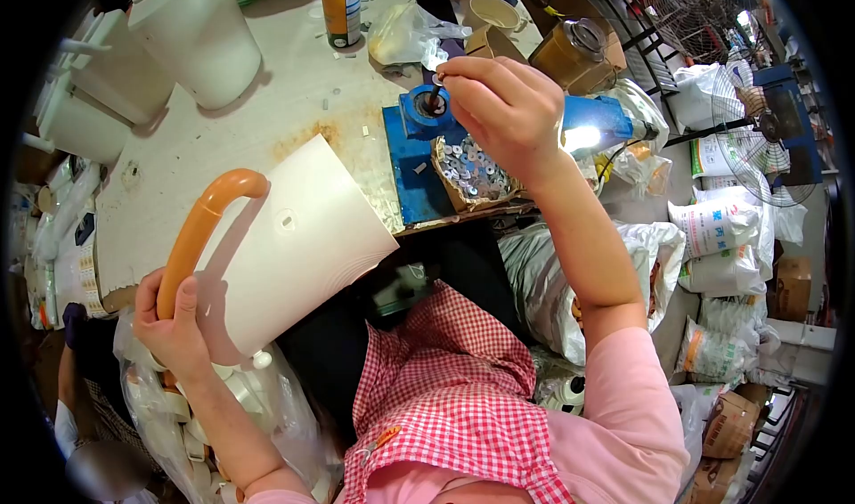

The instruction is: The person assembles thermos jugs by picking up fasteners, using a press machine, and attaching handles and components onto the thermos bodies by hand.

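My left hand (174,326) is wrapped round the lower end of an orange-brown curved handle (209,219). That handle is set against a white plastic pitcher body (294,246), which lies tilted at the table's front edge and has a small hole mark on its side. Above a blue bench machine (419,157), my right hand (508,103) pinches a small ring-shaped metal piece (438,78) between thumb and forefinger. Just beneath those fingertips is the machine's round blue socket (427,108) with a dark centre. A cut-down cardboard box (472,170) full of small metal washers sits beside it.
White pitchers (200,41) stand at the back left. A spray can (341,10), a plastic bag (401,36) and a brown jar (570,50) line the far side. Bags of white parts (249,397) flank my lap. Another person (89,397) is at lower left.
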Demonstrator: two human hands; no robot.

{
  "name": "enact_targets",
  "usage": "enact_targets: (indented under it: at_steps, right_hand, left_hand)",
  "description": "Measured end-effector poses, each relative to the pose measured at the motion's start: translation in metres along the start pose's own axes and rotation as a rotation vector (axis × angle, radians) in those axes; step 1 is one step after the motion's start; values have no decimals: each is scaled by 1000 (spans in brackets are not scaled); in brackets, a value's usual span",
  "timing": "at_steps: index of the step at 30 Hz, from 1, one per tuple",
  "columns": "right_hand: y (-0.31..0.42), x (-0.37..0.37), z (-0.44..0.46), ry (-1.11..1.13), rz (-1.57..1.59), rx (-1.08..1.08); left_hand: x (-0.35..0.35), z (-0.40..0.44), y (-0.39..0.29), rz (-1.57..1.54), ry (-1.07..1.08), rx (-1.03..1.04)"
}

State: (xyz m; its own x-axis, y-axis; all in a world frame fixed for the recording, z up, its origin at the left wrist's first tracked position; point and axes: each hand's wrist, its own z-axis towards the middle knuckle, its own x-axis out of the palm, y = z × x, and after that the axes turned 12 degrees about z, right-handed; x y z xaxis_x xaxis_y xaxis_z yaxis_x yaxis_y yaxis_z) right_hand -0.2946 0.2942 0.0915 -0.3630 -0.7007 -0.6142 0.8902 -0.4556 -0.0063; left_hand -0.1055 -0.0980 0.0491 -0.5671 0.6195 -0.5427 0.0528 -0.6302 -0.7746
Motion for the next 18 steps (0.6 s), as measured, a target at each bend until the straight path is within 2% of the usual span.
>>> enact_targets:
  at_steps: [2,4,6,7,9,10,11,13,15,18]
  right_hand:
    - [0,0,-1,1,1,2]
    - [0,0,-2,-2,4,11]
    - [-1,4,-4,-170,12,19]
    - [7,4,-8,-182,13,21]
    - [40,-4,-22,-346,368,512]
    - [60,-2,-26,-261,637,739]
    - [74,-5,-24,-61,754,863]
    - [92,12,-25,-60,1412,1127]
    - [96,16,-14,-120,1429,1123]
    - [84,11,-14,-311,1516,1111]
  left_hand:
    - [-2,0,-2,6,10,6]
    - [-6,0,-9,-59,82,-156]
    - [-5,0,-7,-26,57,-131]
    - [-6,2,-7,2,32,-108]
    - [-11,9,-15,22,16,-93]
    - [-13,12,-21,36,5,-90]
    - [-13,17,-30,44,-3,-85]
    - [-7,35,-54,111,-28,-1]
    - [7,52,-81,155,-18,99]
    - [44,67,-123,11,-67,175]
